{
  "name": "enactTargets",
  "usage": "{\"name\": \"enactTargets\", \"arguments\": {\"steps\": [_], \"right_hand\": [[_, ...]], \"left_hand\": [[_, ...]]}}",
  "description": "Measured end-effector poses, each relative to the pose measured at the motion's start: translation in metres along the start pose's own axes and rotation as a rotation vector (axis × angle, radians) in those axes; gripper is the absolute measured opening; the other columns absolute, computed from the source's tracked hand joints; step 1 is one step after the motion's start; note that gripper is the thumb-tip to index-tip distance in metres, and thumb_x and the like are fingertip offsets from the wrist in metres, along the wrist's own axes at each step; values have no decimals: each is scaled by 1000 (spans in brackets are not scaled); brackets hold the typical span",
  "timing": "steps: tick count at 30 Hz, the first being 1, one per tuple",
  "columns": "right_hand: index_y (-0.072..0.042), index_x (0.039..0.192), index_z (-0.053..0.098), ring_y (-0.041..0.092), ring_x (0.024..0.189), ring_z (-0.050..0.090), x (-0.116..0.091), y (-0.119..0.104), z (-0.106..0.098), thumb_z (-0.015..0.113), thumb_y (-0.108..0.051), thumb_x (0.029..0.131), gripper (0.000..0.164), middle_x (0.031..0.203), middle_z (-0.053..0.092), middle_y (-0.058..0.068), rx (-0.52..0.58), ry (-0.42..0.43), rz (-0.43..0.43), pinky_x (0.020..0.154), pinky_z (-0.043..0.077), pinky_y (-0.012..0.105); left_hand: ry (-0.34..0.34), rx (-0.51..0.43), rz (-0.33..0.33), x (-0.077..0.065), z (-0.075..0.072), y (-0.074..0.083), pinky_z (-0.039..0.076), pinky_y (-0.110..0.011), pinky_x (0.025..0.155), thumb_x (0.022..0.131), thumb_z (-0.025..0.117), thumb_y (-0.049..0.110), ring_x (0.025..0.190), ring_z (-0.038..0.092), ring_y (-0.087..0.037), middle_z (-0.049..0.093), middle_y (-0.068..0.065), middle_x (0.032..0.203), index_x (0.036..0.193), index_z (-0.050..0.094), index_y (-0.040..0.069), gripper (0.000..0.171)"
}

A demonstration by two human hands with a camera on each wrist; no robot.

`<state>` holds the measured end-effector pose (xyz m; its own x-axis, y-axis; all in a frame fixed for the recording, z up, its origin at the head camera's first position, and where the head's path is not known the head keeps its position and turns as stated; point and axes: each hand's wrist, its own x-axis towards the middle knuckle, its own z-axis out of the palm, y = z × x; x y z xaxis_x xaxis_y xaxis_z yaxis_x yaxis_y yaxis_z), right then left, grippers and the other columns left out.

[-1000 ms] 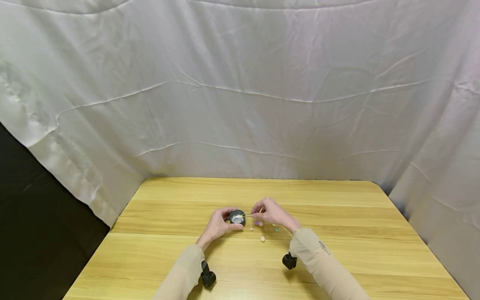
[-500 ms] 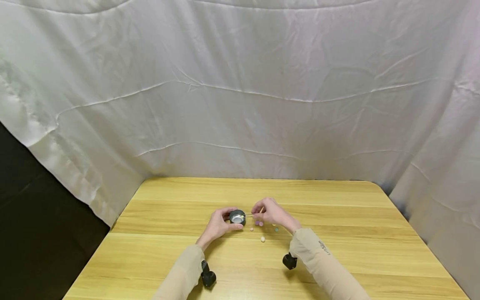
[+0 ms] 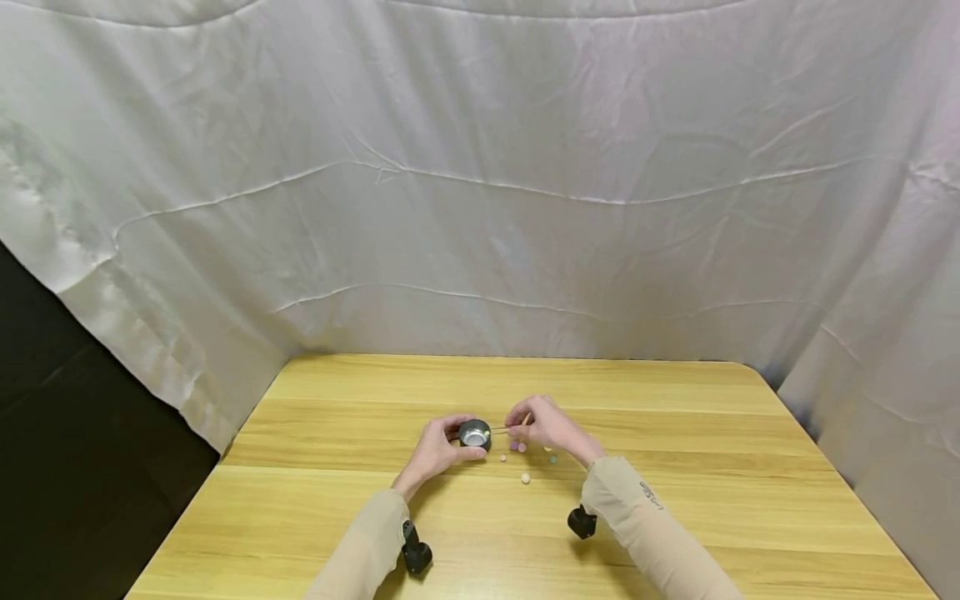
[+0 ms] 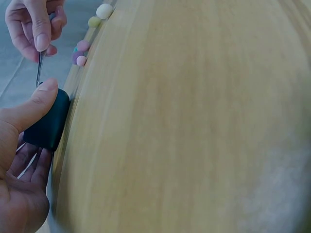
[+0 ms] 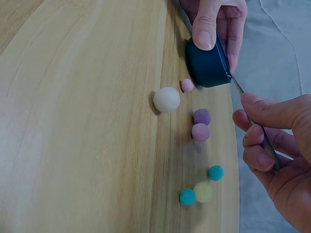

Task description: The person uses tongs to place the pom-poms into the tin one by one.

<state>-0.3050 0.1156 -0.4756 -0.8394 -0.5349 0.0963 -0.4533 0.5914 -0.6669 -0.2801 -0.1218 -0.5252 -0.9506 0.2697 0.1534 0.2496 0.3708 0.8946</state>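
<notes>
Dark cup [image 3: 475, 436] stands upright on the wood-grain surface [image 3: 675, 417], near the middle, its silver inside facing up.

Largest item on my feed: pale grey draped fabric [image 3: 480, 208], creased, hanging behind the surface. Two beige sleeves follow, the left [image 3: 363, 542] and the right [image 3: 648, 521], each with a black wrist unit beneath, at left [image 3: 416, 556] and at right [image 3: 582, 522].

Hands, as I observe them: the left hand [image 3: 441, 446] is curled round the cup, thumb on the near side, fingers on the far side, spread only to the cup's width. The right hand [image 3: 549, 427] has thumb and fingers closed in a pinch on slim metal tweezers [image 5: 267, 144], whose tips reach the cup's rim.

Loose balls, by size: one white ball [image 5: 166, 99], apart from the paired ones; one pale yellow ball [image 5: 203, 192], touching a teal ball [image 5: 187, 196]; a purple ball [image 5: 201, 116] and a pink ball [image 5: 200, 132], touching each other; a second teal ball [image 5: 215, 173] just beside the yellow; a smaller pink ball [image 5: 187, 85], nearest the cup.

Smallest entry: a yellow speck [image 3: 487, 432] at the tweezer tips. I cannot tell whether they grip it.
</notes>
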Motion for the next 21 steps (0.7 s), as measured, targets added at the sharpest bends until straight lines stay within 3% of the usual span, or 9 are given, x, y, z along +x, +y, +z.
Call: {"name": "enactTargets", "arguments": {"steps": [21], "right_hand": [[-3, 97, 78, 8, 73, 65, -11, 11, -13, 72, -9, 92, 10, 90, 78, 6, -16, -5, -39, 67, 54, 21]], "left_hand": [[-11, -32, -14, -1, -2, 1, 57, -45, 94, 78, 88, 14, 108, 68, -31, 70, -18, 121, 128, 65, 2, 56]]}}
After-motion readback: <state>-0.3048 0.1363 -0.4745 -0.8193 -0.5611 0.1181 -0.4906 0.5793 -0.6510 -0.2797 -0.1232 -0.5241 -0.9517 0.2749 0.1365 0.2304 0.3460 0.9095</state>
